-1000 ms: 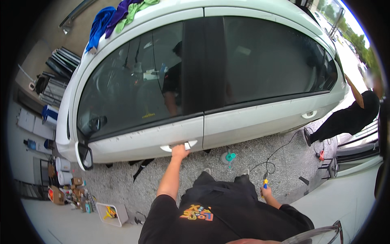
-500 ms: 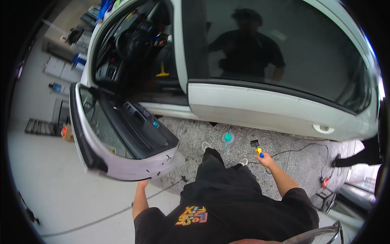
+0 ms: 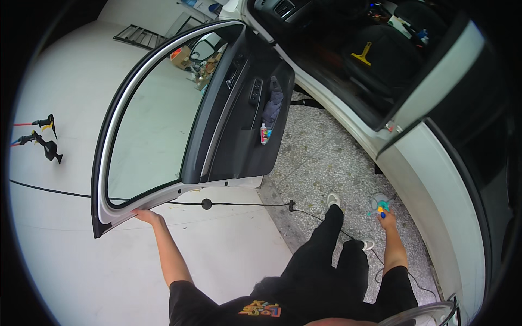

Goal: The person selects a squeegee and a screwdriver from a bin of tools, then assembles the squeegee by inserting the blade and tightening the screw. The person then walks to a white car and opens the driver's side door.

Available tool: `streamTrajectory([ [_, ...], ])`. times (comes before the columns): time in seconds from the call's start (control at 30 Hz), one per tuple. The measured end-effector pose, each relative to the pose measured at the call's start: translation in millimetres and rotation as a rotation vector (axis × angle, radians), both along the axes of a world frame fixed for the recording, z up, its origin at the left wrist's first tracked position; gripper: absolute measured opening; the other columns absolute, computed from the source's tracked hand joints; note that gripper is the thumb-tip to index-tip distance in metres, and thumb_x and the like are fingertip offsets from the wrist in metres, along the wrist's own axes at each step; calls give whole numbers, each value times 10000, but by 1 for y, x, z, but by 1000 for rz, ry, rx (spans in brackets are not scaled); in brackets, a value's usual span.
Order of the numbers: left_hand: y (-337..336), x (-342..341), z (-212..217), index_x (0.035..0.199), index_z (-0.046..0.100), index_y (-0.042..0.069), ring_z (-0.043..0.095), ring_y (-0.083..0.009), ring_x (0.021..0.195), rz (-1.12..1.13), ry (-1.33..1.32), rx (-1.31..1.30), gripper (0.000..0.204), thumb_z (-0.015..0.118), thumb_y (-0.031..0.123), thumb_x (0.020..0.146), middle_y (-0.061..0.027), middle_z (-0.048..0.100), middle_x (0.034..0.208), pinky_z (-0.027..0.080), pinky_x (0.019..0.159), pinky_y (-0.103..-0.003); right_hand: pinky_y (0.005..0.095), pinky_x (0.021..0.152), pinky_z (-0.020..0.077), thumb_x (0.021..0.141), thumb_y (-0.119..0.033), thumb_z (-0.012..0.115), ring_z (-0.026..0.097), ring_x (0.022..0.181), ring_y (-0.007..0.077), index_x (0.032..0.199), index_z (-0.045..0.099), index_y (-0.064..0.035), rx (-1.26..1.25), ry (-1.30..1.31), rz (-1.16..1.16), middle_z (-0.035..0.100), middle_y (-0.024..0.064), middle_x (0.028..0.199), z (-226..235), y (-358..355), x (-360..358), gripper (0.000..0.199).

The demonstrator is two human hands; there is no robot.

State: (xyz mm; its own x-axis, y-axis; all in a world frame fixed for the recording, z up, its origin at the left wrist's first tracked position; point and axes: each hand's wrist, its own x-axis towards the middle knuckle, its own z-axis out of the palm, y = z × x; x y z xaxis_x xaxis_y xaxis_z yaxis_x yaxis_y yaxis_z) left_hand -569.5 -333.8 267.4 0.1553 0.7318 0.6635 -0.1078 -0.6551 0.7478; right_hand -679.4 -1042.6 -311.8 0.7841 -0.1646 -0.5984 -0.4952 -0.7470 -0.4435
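An open white car door point(image 3: 222, 155) with a black inner panel stands to my left. My left hand point(image 3: 148, 215) grips its rear edge, at the bottom corner of the window frame; the fingertips are partly hidden behind the edge. Down by my right side, my right hand point(image 3: 387, 219) is closed on the blue and yellow handle of a scraper point(image 3: 381, 212). Its dark blade, plain a moment earlier, is hard to make out now. Just beyond it on the floor is a clear bottle with a teal top point(image 3: 377, 201).
The white car body point(image 3: 413, 168) curves along my right. A yellow squeegee point(image 3: 365, 55) lies on the black seat point(image 3: 375, 65). The door pocket holds a grey cloth point(image 3: 272, 108) and a small bottle point(image 3: 265, 133). A black cable point(image 3: 244, 204) crosses the floor; air guns point(image 3: 48, 146) appear far left.
My view has swung left toward the door, which now shows more of its inner panel and appears opened wider. My left hand stays on its edge; the scraper stays in my right.
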Motion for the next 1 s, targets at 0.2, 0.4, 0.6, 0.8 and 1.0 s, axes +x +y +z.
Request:
streamTrajectory([
  [0.2, 69, 16, -14, 1380, 271, -41, 397, -344, 1258, -175, -37, 121, 816, 253, 636, 925, -212, 343, 1405, 324, 1078, -469, 430, 893, 461, 744, -309, 704, 577, 1031, 352, 1117, 619, -104, -41, 68, -30, 538, 195, 1194, -64, 1, 7, 435],
  [0.4, 67, 43, -9, 1398, 275, 23, 416, -311, 1250, -177, 8, 14, 744, 279, 607, 937, -185, 380, 1386, 376, 1046, -441, 396, 655, 478, 761, -275, 682, 611, 687, 250, 918, 636, -58, 184, 212, -77, 644, 123, 757, -76, 20, 42, 273],
  [0.6, 127, 47, 2, 1413, 271, 52, 369, -297, 1292, -199, 22, -86, 689, 256, 570, 959, -157, 345, 1427, 306, 1094, -424, 350, 535, 462, 758, -261, 698, 589, 559, 195, 850, 620, -44, 200, 220, 129, 607, 69, 675, 5, 75, 114, 248],
  [0.8, 141, 58, -19, 1402, 233, -13, 327, -270, 1314, 59, -47, -234, 637, 302, 468, 990, -170, 339, 1420, 249, 1109, -402, 293, 478, 453, 785, -188, 689, 532, 529, 123, 863, 628, -77, 571, 383, -139, 581, 13, 687, 125, 130, 176, 149],
  [1.0, -138, 90, -252, 1231, 502, 12, 456, -293, 1219, -723, 945, -143, 485, 638, 268, 842, -178, 522, 1238, 354, 1018, -395, 236, 477, 438, 837, -85, 620, 560, 581, 100, 997, 600, -65, 860, 389, -19, 577, 15, 762, 307, 193, 265, 162],
])
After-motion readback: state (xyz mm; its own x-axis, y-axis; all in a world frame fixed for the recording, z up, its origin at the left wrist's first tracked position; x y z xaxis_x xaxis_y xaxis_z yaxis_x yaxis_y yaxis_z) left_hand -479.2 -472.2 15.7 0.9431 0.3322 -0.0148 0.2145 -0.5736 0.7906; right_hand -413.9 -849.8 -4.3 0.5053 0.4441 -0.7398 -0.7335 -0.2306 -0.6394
